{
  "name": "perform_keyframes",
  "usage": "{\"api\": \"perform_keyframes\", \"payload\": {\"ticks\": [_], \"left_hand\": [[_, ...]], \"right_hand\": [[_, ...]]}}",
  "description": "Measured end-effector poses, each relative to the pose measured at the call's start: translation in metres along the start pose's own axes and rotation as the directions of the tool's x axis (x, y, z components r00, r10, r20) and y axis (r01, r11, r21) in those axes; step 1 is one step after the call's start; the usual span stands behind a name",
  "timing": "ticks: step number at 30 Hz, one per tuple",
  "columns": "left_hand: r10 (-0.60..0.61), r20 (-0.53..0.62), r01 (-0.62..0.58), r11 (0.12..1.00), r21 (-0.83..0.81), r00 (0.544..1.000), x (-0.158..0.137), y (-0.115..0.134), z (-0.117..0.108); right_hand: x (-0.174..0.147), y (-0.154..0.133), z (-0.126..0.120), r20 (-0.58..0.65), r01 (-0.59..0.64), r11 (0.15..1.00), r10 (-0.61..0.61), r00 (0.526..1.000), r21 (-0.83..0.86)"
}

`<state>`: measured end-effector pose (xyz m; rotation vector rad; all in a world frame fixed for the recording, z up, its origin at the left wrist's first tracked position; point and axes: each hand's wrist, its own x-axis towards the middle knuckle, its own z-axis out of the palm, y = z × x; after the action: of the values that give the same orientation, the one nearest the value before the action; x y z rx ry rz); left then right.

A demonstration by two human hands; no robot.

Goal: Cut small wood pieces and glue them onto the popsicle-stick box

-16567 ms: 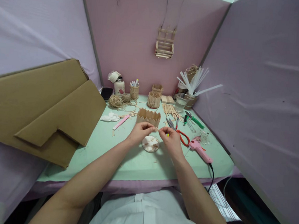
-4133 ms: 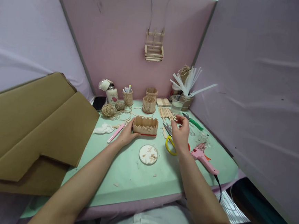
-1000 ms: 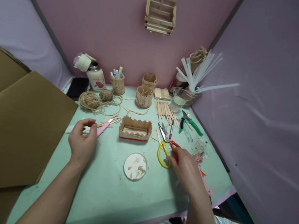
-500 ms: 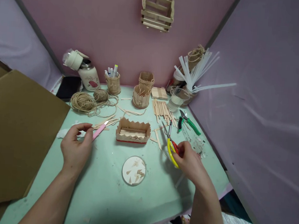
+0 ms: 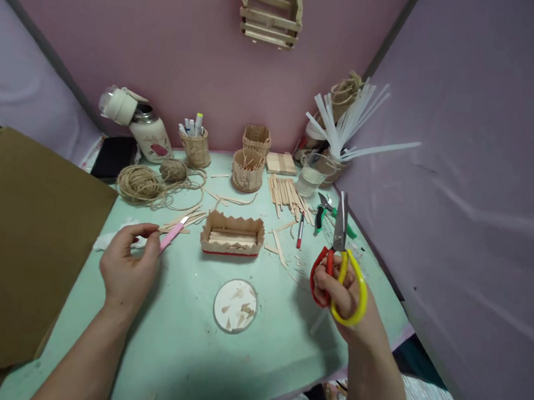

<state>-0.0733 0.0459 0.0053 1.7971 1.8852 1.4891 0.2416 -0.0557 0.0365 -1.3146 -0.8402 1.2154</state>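
My right hand (image 5: 345, 289) is closed around the handles of a pair of scissors (image 5: 340, 230), one loop red, the other yellow. Their metal blades point up and look shut. Over the left side of the table, my left hand (image 5: 127, 269) has thumb and index finger pinched together; whatever lies between the tips is too small to make out. Just past those fingertips is a pink-handled craft knife (image 5: 172, 234), beside thin wooden strips (image 5: 194, 217). Between my hands stands a small wooden box (image 5: 230, 246) with zigzag edges. Nearer me, a round white dish (image 5: 234, 321) holds small wood pieces.
Several craft sticks (image 5: 286, 192), a red-capped pen (image 5: 300, 230) and green-handled pruners (image 5: 320, 216) lie on the right. Behind are stick cups (image 5: 247, 174), a plastic cup (image 5: 312, 178) and twine (image 5: 139, 184). A cardboard box (image 5: 26, 255) flanks the left.
My right hand has turned and lifted the scissors, so the blades swung upright and to the right. The left hand keeps its pinch. The whole view has shifted slightly.
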Motion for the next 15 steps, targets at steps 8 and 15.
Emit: {"api": "perform_keyframes", "payload": {"ticks": [8,15], "left_hand": [[0.666,0.487,-0.612,0.734,-0.294,0.565,-0.029,0.087,0.009],[0.443,0.88,-0.675,0.703,-0.224,0.17,-0.061,0.135,0.085]], "right_hand": [[0.011,0.014,0.039,-0.356,0.208,0.978,-0.198,0.913,-0.012],[0.019,0.021,0.043,-0.458,0.339,0.941,-0.299,0.837,0.007]]}}
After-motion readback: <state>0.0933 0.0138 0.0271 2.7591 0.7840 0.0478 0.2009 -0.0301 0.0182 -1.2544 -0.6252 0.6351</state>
